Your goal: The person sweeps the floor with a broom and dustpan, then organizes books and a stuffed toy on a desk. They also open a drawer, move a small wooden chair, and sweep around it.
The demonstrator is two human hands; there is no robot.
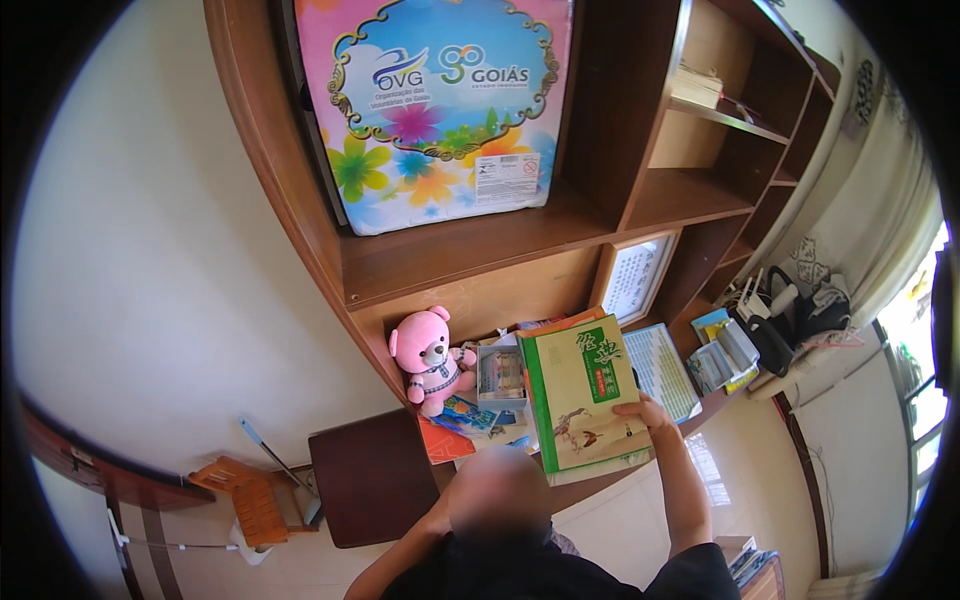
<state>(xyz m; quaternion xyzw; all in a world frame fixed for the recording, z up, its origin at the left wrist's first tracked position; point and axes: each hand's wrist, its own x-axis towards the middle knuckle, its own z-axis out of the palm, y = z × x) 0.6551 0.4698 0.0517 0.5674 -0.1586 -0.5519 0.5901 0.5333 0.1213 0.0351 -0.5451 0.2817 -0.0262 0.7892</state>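
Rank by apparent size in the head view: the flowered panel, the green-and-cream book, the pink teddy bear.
1. Flowered pink-and-blue panel on the upper shelf, largest.
2. Green-and-cream book, held by the right hand.
3. Pink plush teddy bear, smallest.

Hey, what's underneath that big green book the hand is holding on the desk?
Under the green book held by the right hand, pale edges of another book or papers show along its lower side. The book hides the rest, and the desk beneath.

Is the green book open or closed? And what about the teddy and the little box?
green book: closed, cover up, held at its edge by the right hand
pink teddy bear: sitting upright on the desk
small box: looks open, things inside
flowery package: standing upright on the shelf
left hand: hidden
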